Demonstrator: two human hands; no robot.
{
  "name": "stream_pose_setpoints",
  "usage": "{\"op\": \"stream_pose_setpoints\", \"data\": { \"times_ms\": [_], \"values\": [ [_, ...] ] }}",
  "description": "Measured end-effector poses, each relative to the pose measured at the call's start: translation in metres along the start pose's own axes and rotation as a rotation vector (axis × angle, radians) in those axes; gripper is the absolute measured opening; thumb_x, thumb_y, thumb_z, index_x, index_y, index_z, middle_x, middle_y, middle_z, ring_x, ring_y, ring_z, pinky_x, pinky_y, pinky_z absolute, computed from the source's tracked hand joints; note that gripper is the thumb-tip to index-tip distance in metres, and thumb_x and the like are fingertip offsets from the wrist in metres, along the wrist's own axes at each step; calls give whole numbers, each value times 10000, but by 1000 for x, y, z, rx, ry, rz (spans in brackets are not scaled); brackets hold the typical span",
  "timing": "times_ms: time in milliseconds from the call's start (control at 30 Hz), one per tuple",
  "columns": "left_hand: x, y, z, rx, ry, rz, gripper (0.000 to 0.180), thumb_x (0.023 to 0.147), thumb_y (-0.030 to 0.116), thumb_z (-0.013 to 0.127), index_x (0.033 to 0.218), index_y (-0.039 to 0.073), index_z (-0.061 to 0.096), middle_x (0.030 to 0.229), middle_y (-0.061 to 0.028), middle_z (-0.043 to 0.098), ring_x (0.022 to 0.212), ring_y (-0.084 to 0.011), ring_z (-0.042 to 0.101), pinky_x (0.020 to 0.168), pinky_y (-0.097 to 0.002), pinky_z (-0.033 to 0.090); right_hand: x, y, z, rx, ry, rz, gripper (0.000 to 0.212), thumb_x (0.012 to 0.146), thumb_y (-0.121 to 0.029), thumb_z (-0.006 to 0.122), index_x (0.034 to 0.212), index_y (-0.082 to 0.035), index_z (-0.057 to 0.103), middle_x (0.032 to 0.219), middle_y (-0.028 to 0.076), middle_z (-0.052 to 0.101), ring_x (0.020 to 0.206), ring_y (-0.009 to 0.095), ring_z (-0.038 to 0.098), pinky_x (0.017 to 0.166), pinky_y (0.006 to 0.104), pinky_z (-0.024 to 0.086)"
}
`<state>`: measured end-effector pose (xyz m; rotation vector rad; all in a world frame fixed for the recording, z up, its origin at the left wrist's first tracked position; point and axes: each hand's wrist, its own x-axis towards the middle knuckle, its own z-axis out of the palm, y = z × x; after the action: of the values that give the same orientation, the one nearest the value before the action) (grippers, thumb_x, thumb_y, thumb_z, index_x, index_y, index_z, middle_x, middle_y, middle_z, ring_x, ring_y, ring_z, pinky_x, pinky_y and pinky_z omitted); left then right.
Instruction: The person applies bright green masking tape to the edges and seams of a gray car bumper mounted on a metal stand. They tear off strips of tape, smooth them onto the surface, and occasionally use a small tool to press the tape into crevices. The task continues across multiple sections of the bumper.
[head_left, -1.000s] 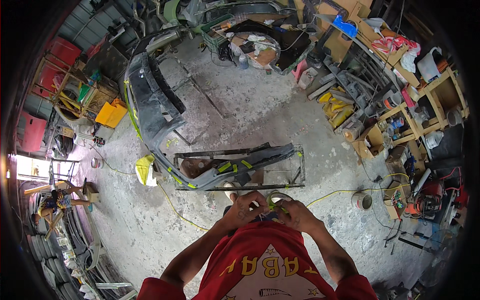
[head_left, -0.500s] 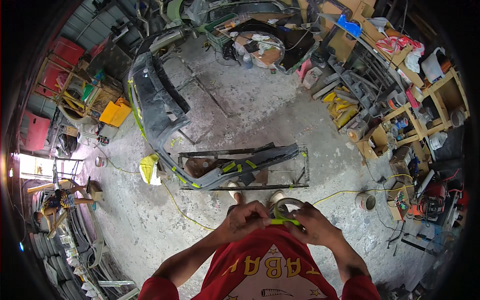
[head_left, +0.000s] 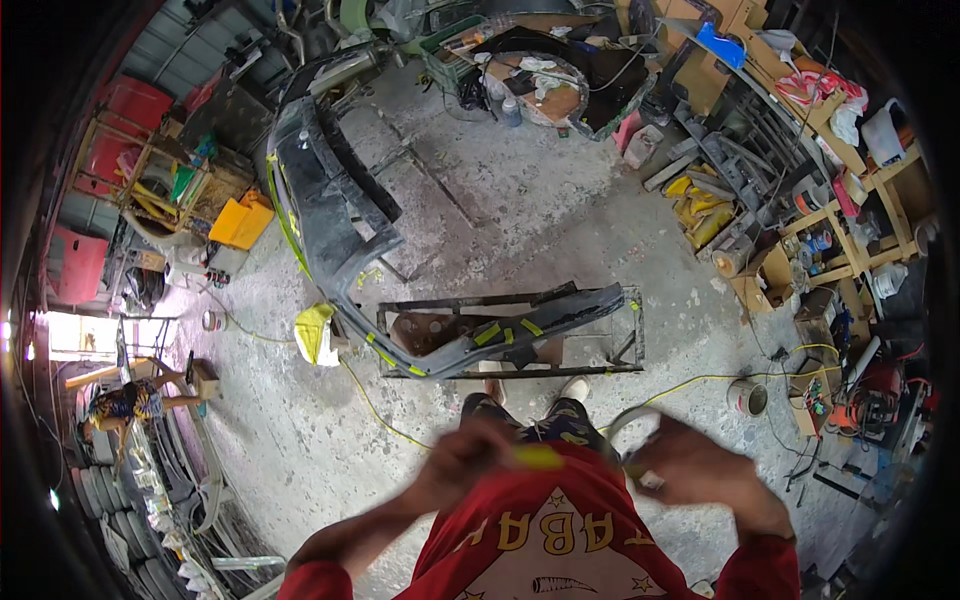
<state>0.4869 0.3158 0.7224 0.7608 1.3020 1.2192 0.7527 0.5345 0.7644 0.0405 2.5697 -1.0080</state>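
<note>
My left hand [head_left: 462, 466] is closed on a short strip of yellow-green tape [head_left: 540, 457], blurred by motion in front of my red shirt. To its right, my right hand [head_left: 697, 462] grips a roll of tape [head_left: 630, 436], seen partly as a pale ring. The two hands are apart, and no tape visibly spans the gap. Ahead of me a dark grey car bumper [head_left: 325, 200] curves from the far left towards my feet. Several yellow-green tape pieces stick to its near end, and more tape runs along its outer left edge.
The bumper's near end lies over a black metal frame [head_left: 500, 376]. A yellow cord [head_left: 690, 382] crosses the floor. At right stand a can [head_left: 748, 397] and cardboard boxes [head_left: 770, 280]. A yellow-and-white bundle [head_left: 316, 335] sits left of the frame. Another person [head_left: 135, 403] is far left.
My hands have moved apart from their joined position at the roll. The tape that stretched between them is now a short piece in my left hand; the roll went right with my right hand.
</note>
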Motion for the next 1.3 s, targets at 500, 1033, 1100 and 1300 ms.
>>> {"op": "stream_pose_setpoints", "data": {
  "times_ms": [500,1033,1100,1300],
  "values": [
    [164,-172,-244,11,140,-269,236,921,225,732,1005,6,708,792,-5,625,718,-94,619,707,-259,542,224,132,156,834,565,425,409,958,-262,744,1282,-24,670,1090,101,743,1060,209,710,936,340,540],
    [264,-220,-222,82,-214,-441,277,918,250,793,1032,13,705,877,-23,679,783,-92,652,711,-256,565,349,192,150,1306,718,750,294,877,-297,805,942,-10,803,829,59,768,711,121,670,677,286,513],
    [269,-230,-225,120,-190,-474,301,918,281,788,1020,8,713,901,-40,691,805,-113,665,724,-265,571,363,194,160,1202,723,768,274,885,-253,800,977,5,795,846,62,770,735,115,673,700,284,518],
    [292,-241,-240,307,-316,-638,414,898,391,779,1040,6,723,928,-53,700,822,-143,676,737,-298,589,376,190,159,1043,725,838,224,874,-163,794,1007,17,794,859,81,784,740,111,684,712,285,532]
  ]
}}
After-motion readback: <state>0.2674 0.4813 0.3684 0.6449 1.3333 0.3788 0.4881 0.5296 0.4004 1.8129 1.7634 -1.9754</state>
